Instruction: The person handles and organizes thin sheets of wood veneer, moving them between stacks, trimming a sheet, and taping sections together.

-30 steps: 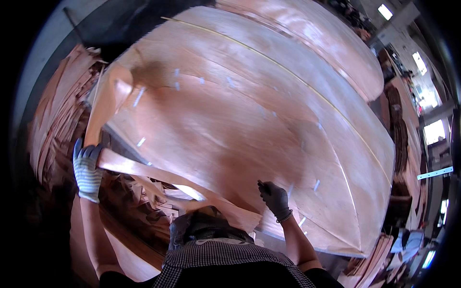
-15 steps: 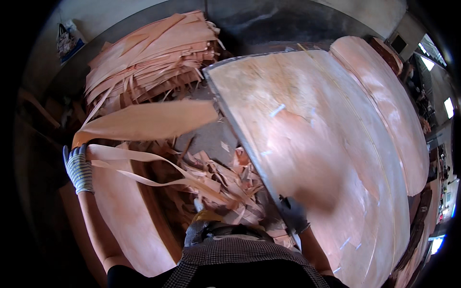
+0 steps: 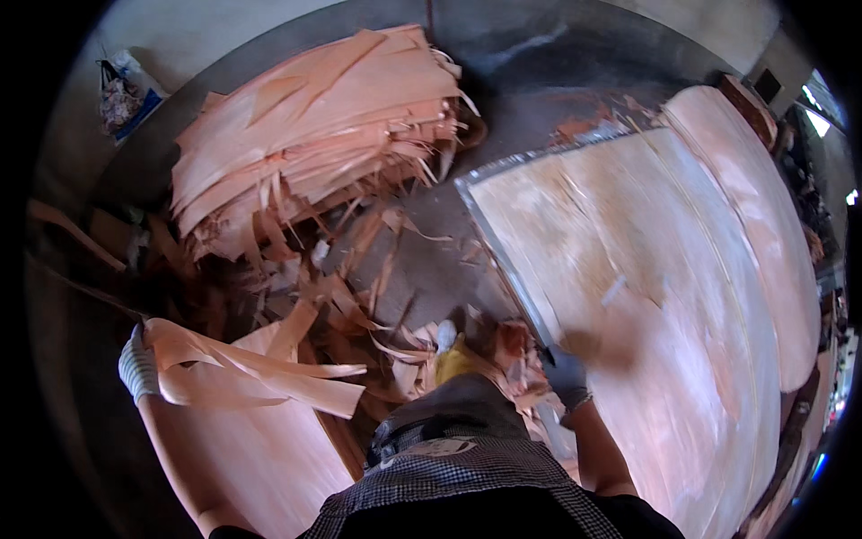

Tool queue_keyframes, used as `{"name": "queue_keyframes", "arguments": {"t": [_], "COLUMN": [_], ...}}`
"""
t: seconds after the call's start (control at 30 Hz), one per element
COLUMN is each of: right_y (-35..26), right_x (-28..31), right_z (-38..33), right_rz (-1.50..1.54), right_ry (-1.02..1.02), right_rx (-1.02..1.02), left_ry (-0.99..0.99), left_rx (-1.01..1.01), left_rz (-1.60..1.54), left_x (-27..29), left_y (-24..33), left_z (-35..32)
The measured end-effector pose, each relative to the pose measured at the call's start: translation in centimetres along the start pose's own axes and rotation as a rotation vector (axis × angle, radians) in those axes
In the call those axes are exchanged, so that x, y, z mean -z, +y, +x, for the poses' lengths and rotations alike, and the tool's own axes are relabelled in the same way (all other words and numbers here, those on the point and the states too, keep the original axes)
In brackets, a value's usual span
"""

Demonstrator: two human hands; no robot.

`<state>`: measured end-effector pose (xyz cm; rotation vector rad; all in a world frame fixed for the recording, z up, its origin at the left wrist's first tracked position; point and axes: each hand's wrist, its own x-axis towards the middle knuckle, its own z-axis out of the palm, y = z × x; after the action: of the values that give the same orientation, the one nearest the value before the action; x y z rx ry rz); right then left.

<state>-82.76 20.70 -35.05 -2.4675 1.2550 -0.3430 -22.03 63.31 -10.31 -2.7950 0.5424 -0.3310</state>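
Observation:
My left hand (image 3: 137, 366), in a striped glove, is closed on the ends of several pale wood veneer strips (image 3: 260, 366). They trail to the right above a stack of veneer sheets (image 3: 247, 454). At the left edge of the large table (image 3: 516, 274), my right hand (image 3: 566, 375) wears a dark grey glove. Its fingers look closed, and a small dark thing (image 3: 549, 357) pokes out by them; blur hides what it is. Beside that hand a broad veneer sheet (image 3: 664, 359) covers the table top.
A tall, ragged pile of veneer (image 3: 314, 126) stands at the far left. Torn offcuts (image 3: 346, 301) litter the floor between the stacks and the table, around my shoe (image 3: 446, 337). Another veneer stack (image 3: 754, 225) lies past the table's right side. A bag (image 3: 121, 97) hangs on the wall.
The left hand has come down and nearer with the strips, which swung from stretched out across the gap to drooping over the near stack. My view has shifted; the right hand stays at the table edge.

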Motion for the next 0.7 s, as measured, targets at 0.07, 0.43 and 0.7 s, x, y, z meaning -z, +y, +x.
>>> {"name": "queue_keyframes", "arguments": {"t": [0.07,0.43,0.7], "right_y": [-0.1,2.5,2.7], "right_x": [-1.0,-1.2,-5.2], "right_z": [5.2,33.8,36.8], "right_rz": [0.053,0.762,0.517], "right_ry": [0.035,-0.181,-0.002], "right_rx": [-0.066,-0.632,-0.937], "left_ry": [0.049,0.104,0.318], "left_rx": [0.067,0.244,0.189], "left_rz": [-0.009,0.014,0.041], "left_x": [1.1,5.6,6.6], "left_y": [3.3,11.4,26.5], "left_z": [4.5,31.4,62.1]}}
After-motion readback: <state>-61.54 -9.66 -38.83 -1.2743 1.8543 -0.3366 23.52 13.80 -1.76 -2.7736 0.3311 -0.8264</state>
